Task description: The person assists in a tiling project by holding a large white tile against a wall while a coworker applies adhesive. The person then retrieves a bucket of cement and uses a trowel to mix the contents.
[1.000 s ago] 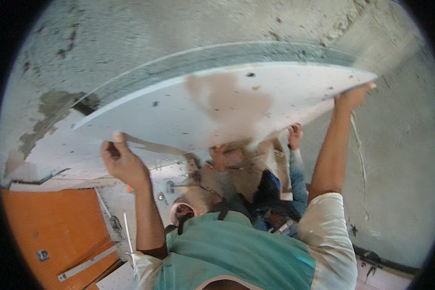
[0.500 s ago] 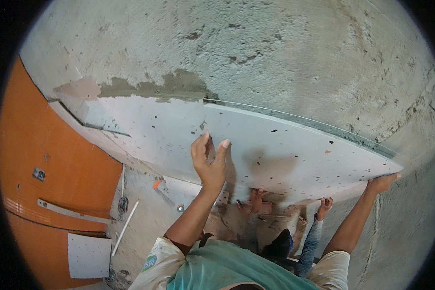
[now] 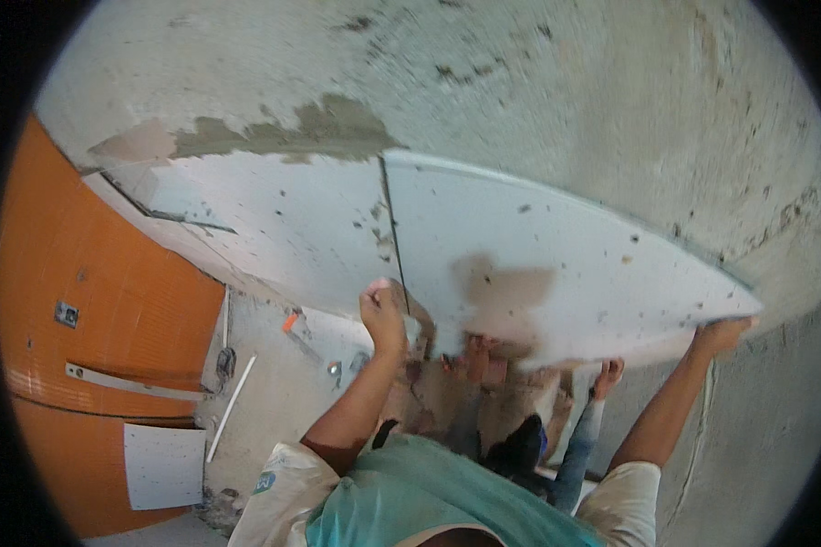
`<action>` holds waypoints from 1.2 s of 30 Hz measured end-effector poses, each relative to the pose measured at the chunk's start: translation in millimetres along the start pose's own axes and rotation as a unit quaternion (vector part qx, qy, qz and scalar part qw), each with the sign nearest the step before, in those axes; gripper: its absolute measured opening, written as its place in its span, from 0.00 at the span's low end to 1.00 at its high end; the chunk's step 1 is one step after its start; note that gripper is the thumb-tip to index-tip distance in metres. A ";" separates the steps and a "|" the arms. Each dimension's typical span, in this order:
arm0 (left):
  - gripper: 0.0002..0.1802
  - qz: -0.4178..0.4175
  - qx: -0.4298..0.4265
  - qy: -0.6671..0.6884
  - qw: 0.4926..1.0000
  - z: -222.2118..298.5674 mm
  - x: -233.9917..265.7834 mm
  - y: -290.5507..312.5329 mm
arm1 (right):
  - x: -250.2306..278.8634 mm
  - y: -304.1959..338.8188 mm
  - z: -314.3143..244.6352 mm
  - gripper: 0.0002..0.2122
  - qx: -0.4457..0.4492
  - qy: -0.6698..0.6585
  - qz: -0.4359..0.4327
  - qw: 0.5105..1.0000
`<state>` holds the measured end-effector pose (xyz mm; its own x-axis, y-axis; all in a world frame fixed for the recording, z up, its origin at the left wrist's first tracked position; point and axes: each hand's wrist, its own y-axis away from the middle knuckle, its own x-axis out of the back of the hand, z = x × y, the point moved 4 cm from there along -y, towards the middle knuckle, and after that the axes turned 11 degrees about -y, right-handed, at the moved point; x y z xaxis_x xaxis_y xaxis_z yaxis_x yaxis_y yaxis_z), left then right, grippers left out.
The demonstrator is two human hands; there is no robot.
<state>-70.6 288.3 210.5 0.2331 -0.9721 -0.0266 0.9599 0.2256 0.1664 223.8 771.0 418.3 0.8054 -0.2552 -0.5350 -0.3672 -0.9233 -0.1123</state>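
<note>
A rough, pitted grey wall [image 3: 602, 118] spans the top; an orange panel [image 3: 137, 283] fills the left; the grey floor [image 3: 269, 392] looks dusty.

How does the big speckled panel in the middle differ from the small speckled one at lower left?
The large panel looks far longer than the small panel. The person's right hand touches the large panel's right end; no hand touches the small panel. Both are pale with dark specks.

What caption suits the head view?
Right hand on a speckled white panel, left hand near the dark gap beside it.
</note>
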 end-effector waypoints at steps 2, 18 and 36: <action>0.14 0.013 0.148 0.047 0.988 -51.9 14.1 -19.0 | -1.5 6.3 1.7 0.32 0.010 0.020 0.003 1.000; 0.22 0.029 0.485 0.089 0.870 -243.3 -32.7 -26.6 | -20.8 42.3 -12.5 0.32 0.055 0.063 -0.023 0.996; 0.45 -0.039 0.437 0.357 0.825 -304.3 -78.6 -59.2 | 8.0 14.2 -12.4 0.30 0.186 0.185 0.021 0.965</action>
<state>-98.3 370.9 -97.2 0.5074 -0.6252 -0.5930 0.5709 -0.2716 0.7748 230.8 752.4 422.9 0.8720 -0.4387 -0.2171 -0.4890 -0.7609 -0.4265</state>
